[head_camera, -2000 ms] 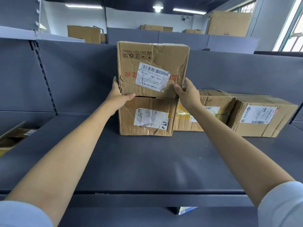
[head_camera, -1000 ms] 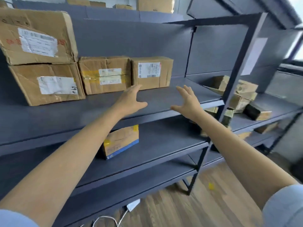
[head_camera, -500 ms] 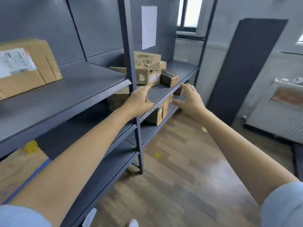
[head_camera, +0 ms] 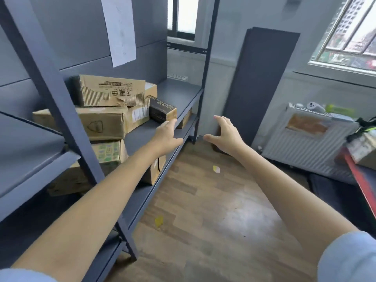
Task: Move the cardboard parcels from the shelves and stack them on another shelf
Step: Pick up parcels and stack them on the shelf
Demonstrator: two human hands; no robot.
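Wood-look flooring (head_camera: 203, 210) is spreading out beneath both outstretched forearms, carrying a pale worn patch and two small yellow scraps (head_camera: 159, 220). Nearest on the left, dark grey metal shelving (head_camera: 142, 192) is running away from the viewer, its slanted upright (head_camera: 50, 84) crossing the front of the view.

Both hands are hanging in the air in front of the shelving, holding nothing. The left hand (head_camera: 165, 137) is hovering just over the front edge of the middle shelf, fingers straight and close together, thumb out to the side. The right hand (head_camera: 225, 137) is floating over the floor to the right of the rack, fingers spread apart and slightly bent.

Just beyond the left hand, the cardboard parcels (head_camera: 105, 110) are sitting in a loose pile on the middle shelf: a long printed carton (head_camera: 109, 91) is lying on top of a wider tan box (head_camera: 97, 123), with a small dark box (head_camera: 161, 111) at the pile's right end, close to the left fingertips. More parcels are showing on the shelf below (head_camera: 107, 153).

A white paper sheet (head_camera: 120, 29) is hanging on the shelving's back panel above the pile. Farther off, a dark panel (head_camera: 262, 78) is leaning against the grey wall, a white radiator (head_camera: 305, 147) is standing to its right, and a barred window (head_camera: 350, 31) is letting in daylight. A red-edged table (head_camera: 358, 180) is poking in at the far right.
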